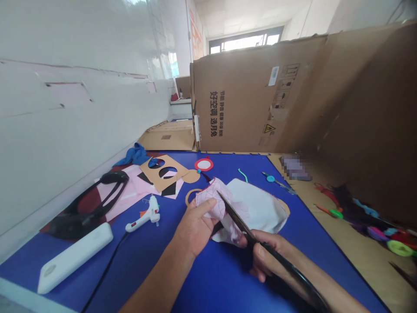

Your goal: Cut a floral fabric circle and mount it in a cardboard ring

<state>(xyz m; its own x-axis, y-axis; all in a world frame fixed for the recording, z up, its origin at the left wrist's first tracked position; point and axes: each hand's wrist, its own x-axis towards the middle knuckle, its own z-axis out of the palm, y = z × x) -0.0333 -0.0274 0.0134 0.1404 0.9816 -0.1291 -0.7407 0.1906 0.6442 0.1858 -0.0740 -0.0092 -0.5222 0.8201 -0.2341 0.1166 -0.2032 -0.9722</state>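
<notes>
In the head view, my left hand [199,221] pinches a piece of pale pink-lilac fabric [211,198] between thumb and fingers. My right hand [265,252] grips a pair of scissors [239,224] with black handles. The scissor blades lie against the fabric, their tips near its upper part; whether they are cutting into it I cannot tell. Just behind the hands, a white fabric piece [257,206] with a stitched edge lies on the blue table [208,282]. A tan ring [192,196] shows partly behind the held fabric.
A white glue gun [145,217] with a black cord and a long white case [76,256] lie left. Behind them are black straps [112,191], tan cardboard with holes [163,169] and blue cloth [135,154]. A compass [276,179] lies right. Large cardboard [247,100] walls the back.
</notes>
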